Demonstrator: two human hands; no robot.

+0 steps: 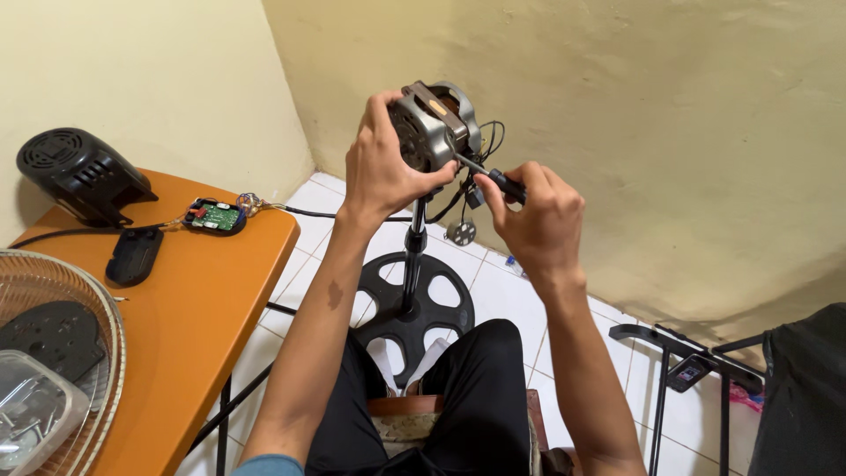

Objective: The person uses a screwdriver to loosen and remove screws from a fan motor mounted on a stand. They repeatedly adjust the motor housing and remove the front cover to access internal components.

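A grey metal fan motor with copper windings sits atop a thin stand pole that rises from a round black base on the tiled floor. My left hand grips the motor's left side. My right hand is closed on a black-handled screwdriver, whose shaft points into the motor's lower right. Black wires hang from the motor, with a small round part dangling below.
An orange table on the left carries a black motor cover, a black flat cover, a green circuit board with a cable, a wire fan grille and a clear plastic container. A black metal frame stands at right.
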